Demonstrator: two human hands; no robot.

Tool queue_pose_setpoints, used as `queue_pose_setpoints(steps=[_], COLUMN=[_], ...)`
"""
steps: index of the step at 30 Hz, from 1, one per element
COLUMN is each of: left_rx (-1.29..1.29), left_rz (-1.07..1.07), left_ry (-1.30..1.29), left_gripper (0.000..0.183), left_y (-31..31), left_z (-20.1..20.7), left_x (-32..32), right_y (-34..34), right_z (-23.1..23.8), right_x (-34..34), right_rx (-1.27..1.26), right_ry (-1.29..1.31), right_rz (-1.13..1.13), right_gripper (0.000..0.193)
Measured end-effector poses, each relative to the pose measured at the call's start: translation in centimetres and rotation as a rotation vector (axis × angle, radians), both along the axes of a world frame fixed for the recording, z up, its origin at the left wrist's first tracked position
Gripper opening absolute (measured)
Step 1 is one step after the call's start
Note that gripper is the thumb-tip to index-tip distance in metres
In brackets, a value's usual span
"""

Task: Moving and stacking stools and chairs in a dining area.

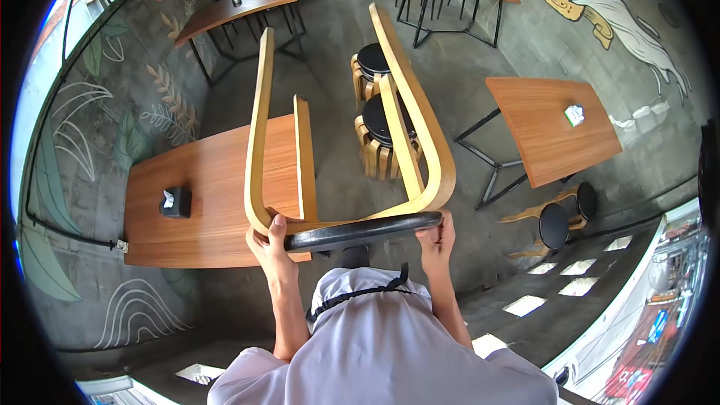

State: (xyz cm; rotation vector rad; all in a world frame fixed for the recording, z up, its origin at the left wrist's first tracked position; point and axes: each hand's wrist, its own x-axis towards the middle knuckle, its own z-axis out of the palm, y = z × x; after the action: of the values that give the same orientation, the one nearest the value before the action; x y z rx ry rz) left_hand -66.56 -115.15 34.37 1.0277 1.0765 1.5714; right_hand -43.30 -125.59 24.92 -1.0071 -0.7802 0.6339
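In front of my body I hold a stool [364, 229] tipped on its side. Its round black padded seat faces me, and its pale bentwood legs [260, 112] point away and up. My left hand [271, 247] is closed on the left edge of the seat, by the bend of a leg, with the thumb on the near side. At the right edge my right hand [436, 240] grips the seat, its fingers partly hidden under it. Beyond the legs, stacked stools [382, 121] with black seats stand on the floor.
A wooden table [187, 236] with a black tissue box [175, 202] is at my left, partly behind the stool. Another table [551, 131] holds a tissue pack [574, 115] at right, with stools [553, 225] near it. Further tables [240, 7] line the back.
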Motion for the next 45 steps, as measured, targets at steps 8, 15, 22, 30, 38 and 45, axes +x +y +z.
queue_pose_setpoints(steps=[8, 15, 22, 30, 38, 45], left_rx=[-0.185, -0.258, -0.305, -0.257, -0.302, -0.326], left_rz=[-0.153, -0.104, -0.088, -0.093, -0.082, -0.086], left_ry=[0.100, 0.117, 0.174, 0.230, 0.217, 0.168], left_gripper=[0.027, 0.030, 0.034, 0.036, 0.039, 0.035], left_y=[7.8, 16.8, 25.2, 31.1, 36.7, 45.3], left_z=[-1.4, -2.6, -3.5, -2.4, -3.3, -4.6], left_x=[5.4, 7.8, 9.3, 11.0, 11.7, 13.6], right_y=[4.5, 13.9, 22.9, 30.9, 37.7, 45.5], right_z=[-0.9, -2.3, -4.2, -4.2, -6.0, -7.3], right_x=[3.3, 6.1, 8.7, 9.9, 11.1, 12.3], right_rx=[-0.201, -0.288, -0.308, -0.230, -0.241, -0.271], right_ry=[-0.185, -0.135, -0.058, 0.156, 0.304, 0.329], right_rz=[-0.257, -0.208, -0.098, 0.029, 0.067, 0.079], right_gripper=[0.044, 0.043, 0.043, 0.045, 0.041, 0.026])
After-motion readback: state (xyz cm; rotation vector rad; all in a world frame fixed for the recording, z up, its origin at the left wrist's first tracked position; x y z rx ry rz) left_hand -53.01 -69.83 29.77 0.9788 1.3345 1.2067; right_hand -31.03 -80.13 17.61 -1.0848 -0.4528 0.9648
